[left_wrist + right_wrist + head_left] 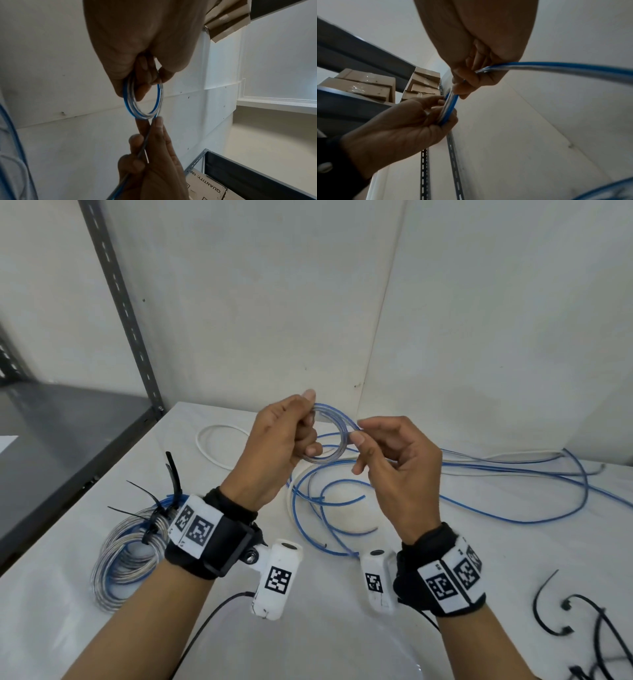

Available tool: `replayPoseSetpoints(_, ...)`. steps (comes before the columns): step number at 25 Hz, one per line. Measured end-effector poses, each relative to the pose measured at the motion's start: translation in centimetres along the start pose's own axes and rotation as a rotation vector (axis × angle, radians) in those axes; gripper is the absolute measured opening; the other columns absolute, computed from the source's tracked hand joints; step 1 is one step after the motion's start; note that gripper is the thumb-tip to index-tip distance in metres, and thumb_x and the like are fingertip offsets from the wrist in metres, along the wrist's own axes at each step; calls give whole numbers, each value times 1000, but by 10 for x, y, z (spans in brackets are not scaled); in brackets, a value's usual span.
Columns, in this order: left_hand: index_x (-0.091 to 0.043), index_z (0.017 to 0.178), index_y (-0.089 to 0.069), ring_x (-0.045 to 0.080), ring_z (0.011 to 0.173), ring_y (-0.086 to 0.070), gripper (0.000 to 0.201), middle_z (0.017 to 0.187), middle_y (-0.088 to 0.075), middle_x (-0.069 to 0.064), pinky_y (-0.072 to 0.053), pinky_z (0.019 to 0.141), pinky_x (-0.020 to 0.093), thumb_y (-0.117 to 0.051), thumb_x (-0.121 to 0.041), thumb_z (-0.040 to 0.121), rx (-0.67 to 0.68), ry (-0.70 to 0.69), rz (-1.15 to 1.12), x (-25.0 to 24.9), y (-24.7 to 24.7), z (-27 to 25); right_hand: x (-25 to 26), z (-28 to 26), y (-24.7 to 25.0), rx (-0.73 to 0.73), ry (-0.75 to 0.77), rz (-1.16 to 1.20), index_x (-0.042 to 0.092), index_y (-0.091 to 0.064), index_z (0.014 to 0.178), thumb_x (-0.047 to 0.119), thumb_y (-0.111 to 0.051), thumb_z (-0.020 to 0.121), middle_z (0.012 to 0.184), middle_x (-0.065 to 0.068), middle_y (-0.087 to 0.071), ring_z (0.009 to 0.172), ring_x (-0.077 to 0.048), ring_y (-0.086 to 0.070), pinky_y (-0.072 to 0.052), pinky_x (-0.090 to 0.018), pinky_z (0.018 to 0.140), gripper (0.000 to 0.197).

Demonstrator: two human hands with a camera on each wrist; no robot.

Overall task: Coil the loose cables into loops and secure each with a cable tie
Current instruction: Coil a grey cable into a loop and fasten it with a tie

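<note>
Head view: a new blue-and-clear cable is being wound, only a few small turns made.
Near, at 5 o'clock, black cable ties (pixel 561 607) lie loose; at 8 o'clock a glossy tied coil (pixel 126 556). Mid-table, left hand (pixel 274 446) grips the small loop (pixel 329 436) while right hand (pixel 394 463) pinches the feeding strand. Slack cable (pixel 513 474) trails toward 2 o'clock; next, likely more turns.
</note>
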State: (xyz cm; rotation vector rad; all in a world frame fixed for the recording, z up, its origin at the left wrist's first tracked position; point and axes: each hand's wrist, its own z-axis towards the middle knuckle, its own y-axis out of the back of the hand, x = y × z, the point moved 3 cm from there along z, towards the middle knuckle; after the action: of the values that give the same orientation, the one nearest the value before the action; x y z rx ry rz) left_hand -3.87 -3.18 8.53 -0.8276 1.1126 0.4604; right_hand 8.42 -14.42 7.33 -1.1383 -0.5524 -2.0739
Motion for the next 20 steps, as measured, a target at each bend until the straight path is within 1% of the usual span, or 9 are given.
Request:
replayPoseSetpoints(4, -14, 68, -43, 14, 51, -12, 41, 69, -8, 5, -36, 49, 22, -44, -24, 109, -64, -18, -141, -2, -6, -4, 1, -6, -11, -2, -54, 110, 10, -66, 94, 11, -72, 92, 87, -7, -78, 54, -19, -61, -42, -27, 44, 6)
replayPoseSetpoints(8, -14, 70, -44, 12, 48, -17, 42, 62, -11, 0, -41, 53, 25, -41, -28, 110, -56, 17, -109, 4, -8, -3, 2, -4, -6, -19, -55, 120, 16, -71, 90, 16, -80, 84, 83, -12, -76, 56, -18, -59, -44, -24, 48, 11)
replayPoseSetpoints(10, -8, 78, -52, 14, 47, -30, 39, 56, -27, 0, -51, 60, 31, -42, -30, 109, 18, 0, 28, 6, -6, -2, 1, 1, 1, -21, -36, 61, 19, -72, 89, 13, -81, 84, 84, -8, -77, 65, -18, -67, -48, -21, 55, 12)
replayPoseSetpoints(12, -2, 99, -66, 20, 56, -55, 35, 66, -57, 5, -60, 71, 37, -53, -34, 103, 134, -99, 288, 2, -1, -3, 2, 7, 12, 46, -27, 4, 20, -73, 88, 12, -81, 84, 84, -3, -78, 70, -15, -70, -49, -20, 61, 12)
replayPoseSetpoints(14, -8, 106, -76, 18, 69, -70, 28, 80, -74, 4, -60, 74, 30, -67, -31, 93, 238, -175, 549, -5, 5, -5, 3, 11, 23, 159, -31, -54, 17, -75, 89, 10, -81, 83, 83, -1, -78, 68, -12, -69, -50, -22, 62, 10)
replayPoseSetpoints(16, -10, 100, -80, 15, 70, -72, 18, 79, -78, 6, -57, 71, 22, -77, -22, 87, 299, -99, 657, -7, 13, -5, 1, 13, 30, 253, -43, -134, 14, -76, 89, 11, -81, 84, 83, -4, -77, 72, -24, -72, -56, -38, 65, 8)
replayPoseSetpoints(17, -10, 97, -80, 16, 71, -73, 15, 78, -78, 7, -58, 70, 22, -80, -19, 85, 327, -37, 690, -5, 16, -5, 0, 12, 30, 292, -41, -169, 14, -77, 90, 11, -81, 84, 84, -4, -77, 76, -27, -72, -58, -44, 70, 8)
replayPoseSetpoints(18, -11, 95, -81, 19, 73, -75, 14, 77, -78, 8, -60, 72, 26, -82, -18, 84, 353, 13, 726, -4, 17, -6, -1, 11, 28, 321, -35, -197, 14, -77, 90, 11, -81, 85, 85, -2, -77, 79, -25, -73, -59, -44, 73, 7)
replayPoseSetpoints(20, -13, 93, -81, 24, 76, -76, 13, 77, -78, 9, -63, 78, 35, -83, -19, 82, 356, 45, 777, -5, 19, -7, -1, 9, 22, 319, -21, -213, 16, -78, 91, 13, -80, 85, 85, 2, -77, 79, -16, -73, -59, -36, 73, 7)
